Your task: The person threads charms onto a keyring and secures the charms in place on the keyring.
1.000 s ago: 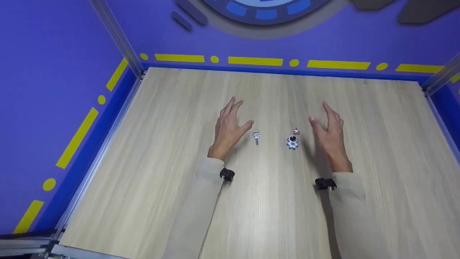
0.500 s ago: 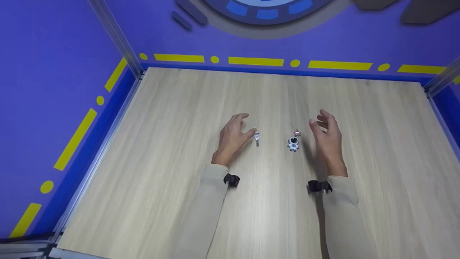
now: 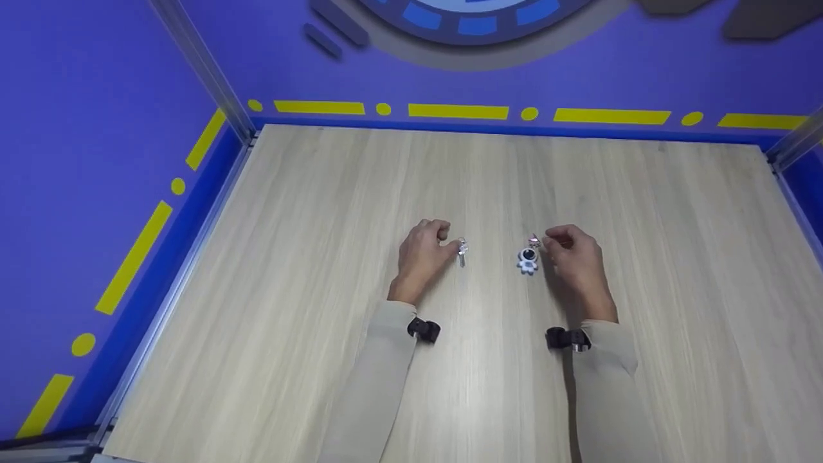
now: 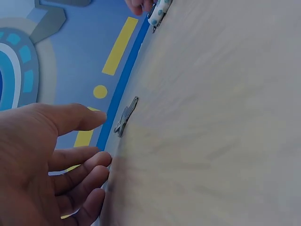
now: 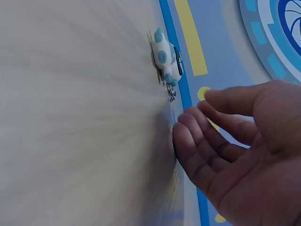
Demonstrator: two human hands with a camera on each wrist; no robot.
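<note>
A small silver key (image 3: 462,253) lies on the wooden table, just right of my left hand (image 3: 423,258). In the left wrist view a gap shows between the thumb (image 4: 87,117) and the key (image 4: 126,116); the fingers bend loosely around nothing. A white astronaut keychain figure (image 3: 528,262), with light blue patches, lies to the right of the key. Its metal ring and clasp (image 3: 534,241) sit at its head end. My right hand (image 3: 577,263) is beside that clasp, thumb and forefinger drawn near each other. The right wrist view shows the clasp (image 5: 171,93) apart from the fingertips.
The light wood table (image 3: 334,193) extends around both hands. Blue panels (image 3: 450,77) with yellow markings stand along its back and left sides, joined by a metal post (image 3: 206,71). Each wrist wears a black camera (image 3: 424,330).
Both hands have come lower and nearer to the key and the keychain, and their fingers have bent from a wide spread. Key and keychain stay on the table.
</note>
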